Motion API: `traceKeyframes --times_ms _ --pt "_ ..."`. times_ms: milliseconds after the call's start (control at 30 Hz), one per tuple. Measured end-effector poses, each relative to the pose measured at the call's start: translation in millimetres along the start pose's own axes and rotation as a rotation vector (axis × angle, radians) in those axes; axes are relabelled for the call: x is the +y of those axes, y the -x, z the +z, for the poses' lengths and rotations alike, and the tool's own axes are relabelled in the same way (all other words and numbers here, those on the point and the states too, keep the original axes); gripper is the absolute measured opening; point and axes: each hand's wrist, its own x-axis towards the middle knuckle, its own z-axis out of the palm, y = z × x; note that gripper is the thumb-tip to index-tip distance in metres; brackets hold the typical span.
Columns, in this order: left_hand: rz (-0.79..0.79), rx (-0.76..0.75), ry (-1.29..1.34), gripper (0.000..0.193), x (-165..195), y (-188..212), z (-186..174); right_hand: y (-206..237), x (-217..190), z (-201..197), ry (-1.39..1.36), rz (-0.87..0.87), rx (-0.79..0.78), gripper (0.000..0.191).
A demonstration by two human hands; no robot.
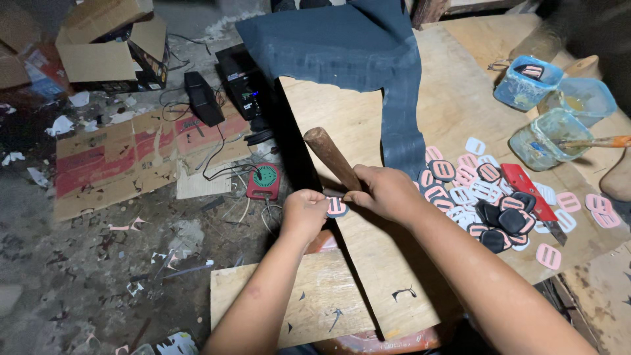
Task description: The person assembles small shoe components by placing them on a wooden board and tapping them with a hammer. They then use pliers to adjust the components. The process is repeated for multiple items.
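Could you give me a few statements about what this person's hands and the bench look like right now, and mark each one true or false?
1. The right hand grips a wooden handle. True.
2. The left hand pinches a small oval piece with a pink face. True.
3. The pile of oval pieces lies to the left of both hands. False: it lies to the right of them, on the plywood board.
4. The dark sheet covers the whole board. False: it covers only part, near the far edge.
5. A brush rests in a plastic tub. True.

plywood board, dark sheet, pink buckle pieces, three tubs
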Motion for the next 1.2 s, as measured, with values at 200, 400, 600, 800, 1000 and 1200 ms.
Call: traceKeyframes --times_ms 200,400,600,800,1000,1200 --pt "0.444 0.093 -0.324 0.008 1.0 12.1 -0.8 -2.1 -0.9 3.8 -0.118 0.111 -0.067 0.037" --pt "0.267 0.133 -0.243 0.016 5.0 11.0 -1.7 4.0 -2.4 -1.7 0.023 -0.017 -0.03 0.038" --pt "0.137 -0.017 0.052 0.011 0.9 9.8 2.2 -2.3 -7.9 2.2 -0.06 0.087 -0.021 0.036" --pt "0.203 0.026 0.055 0.013 5.2 12.9 2.1 -10.8 -9.8 1.2 -0.03 0.109 -0.035 0.038" --pt "0.208 0.081 -0.078 0.01 7.1 14.9 3.3 -26.3 -7.8 -13.7 0.033 0.127 -0.201 0.035" --pt "0.14 0.083 -0.052 0.017 0.4 8.7 -0.9 -10.4 -6.7 -14.2 -0.001 0.071 -0.18 0.031"
